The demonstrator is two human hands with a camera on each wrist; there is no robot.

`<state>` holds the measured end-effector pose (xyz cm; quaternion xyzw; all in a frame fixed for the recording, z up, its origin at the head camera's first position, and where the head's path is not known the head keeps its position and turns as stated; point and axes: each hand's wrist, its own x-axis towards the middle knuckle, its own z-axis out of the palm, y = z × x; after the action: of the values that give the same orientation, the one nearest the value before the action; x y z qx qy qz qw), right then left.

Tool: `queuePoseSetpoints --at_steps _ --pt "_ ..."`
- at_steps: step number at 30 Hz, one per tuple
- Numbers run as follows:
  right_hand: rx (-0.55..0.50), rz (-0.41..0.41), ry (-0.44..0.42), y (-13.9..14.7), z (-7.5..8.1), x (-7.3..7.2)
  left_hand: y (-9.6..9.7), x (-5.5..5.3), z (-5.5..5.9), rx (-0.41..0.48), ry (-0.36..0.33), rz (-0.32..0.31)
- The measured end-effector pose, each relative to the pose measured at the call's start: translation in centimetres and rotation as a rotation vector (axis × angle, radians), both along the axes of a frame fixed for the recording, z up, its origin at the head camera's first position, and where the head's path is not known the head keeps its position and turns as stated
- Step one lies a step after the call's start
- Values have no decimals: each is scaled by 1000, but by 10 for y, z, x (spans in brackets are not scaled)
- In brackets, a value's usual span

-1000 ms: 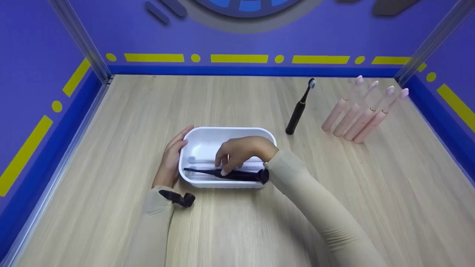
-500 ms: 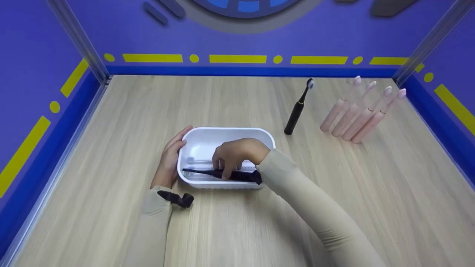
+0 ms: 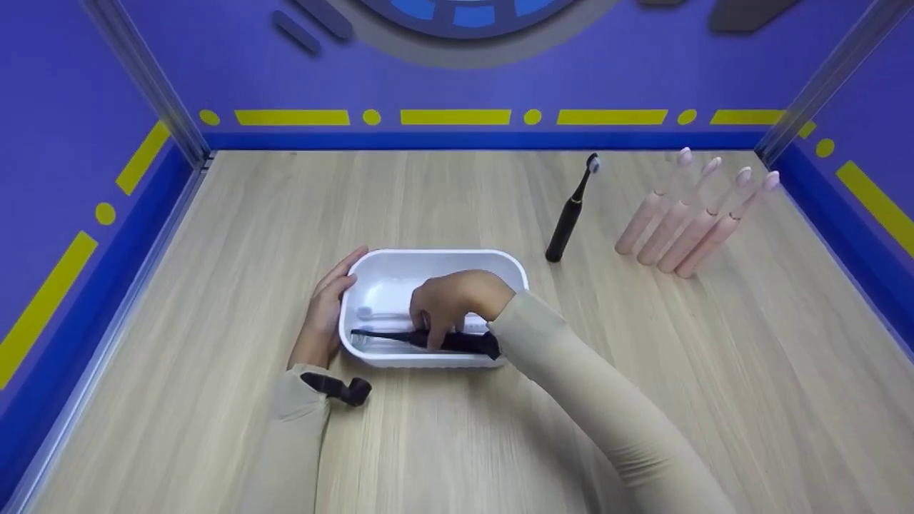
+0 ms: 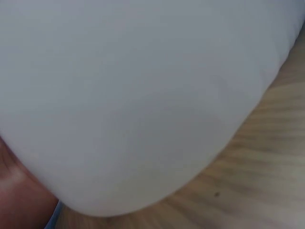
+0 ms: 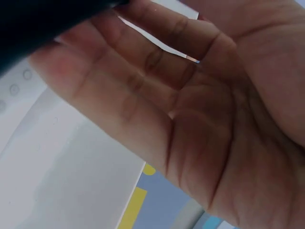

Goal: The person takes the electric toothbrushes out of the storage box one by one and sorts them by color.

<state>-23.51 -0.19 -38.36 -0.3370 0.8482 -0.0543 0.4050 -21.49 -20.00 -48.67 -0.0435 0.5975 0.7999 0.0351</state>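
A white plastic bin (image 3: 435,361) stands on the table, seen from outside as a pale wall (image 4: 133,105) in the left wrist view. My left hand (image 3: 325,318) lies along its left outer side, fingers extended against the wall. Reaching into the bin, my right hand (image 3: 457,296) pinches a black electric toothbrush (image 3: 457,342), whose head points left near the front wall. The toothbrush's dark handle (image 5: 43,28) lies at the fingertips in the right wrist view. Behind it in the bin, a pale toothbrush head (image 3: 365,313) shows; its rest is partly hidden by my right hand.
Another black electric toothbrush (image 3: 564,228) is on the table right of the bin. Farther right are several pink electric toothbrushes (image 3: 671,232) in a row. Blue panels (image 3: 457,93) border the wooden table (image 3: 285,200) at the back and sides.
My right hand has lowered the black toothbrush slightly farther into the bin and shifted a little left. My left hand stays at the bin's side. The head view has shifted slightly.
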Motion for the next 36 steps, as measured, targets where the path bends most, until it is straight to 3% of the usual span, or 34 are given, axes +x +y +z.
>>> queuePoseSetpoints --at_steps 14,27,36 --pt "-84 62 -7 10 3 -5 1 0 1 13 47 -7" --pt "-187 163 122 26 5 -7 1 1 -1 2 39 12" --pt "-304 160 121 41 8 -4 1 1 -2 16 57 9"
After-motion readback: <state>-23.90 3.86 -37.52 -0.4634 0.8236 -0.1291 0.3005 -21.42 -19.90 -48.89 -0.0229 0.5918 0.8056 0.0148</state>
